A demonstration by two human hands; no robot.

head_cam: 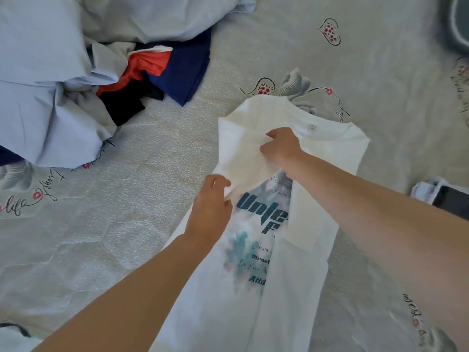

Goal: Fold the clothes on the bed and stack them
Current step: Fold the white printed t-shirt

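A white T-shirt (pixel 291 262) with a dark blue printed front lies lengthwise on the bed, collar at the far end. Its right side is folded in over the print. My left hand (pixel 212 207) pinches the edge of the left sleeve flap near the shirt's left side. My right hand (pixel 281 146) grips the same white flap higher up, close to the collar, and the fabric bunches between the two hands. A heap of unfolded clothes (pixel 152 77), orange, navy and black, lies at the far left.
A pale blue duvet (pixel 43 85) is bunched at the far left, partly over the clothes heap. The grey flowered bedsheet (pixel 127 199) spreads left of the shirt. A dark object (pixel 451 201) lies at the right edge, and a grey item (pixel 456 21) at the top right corner.
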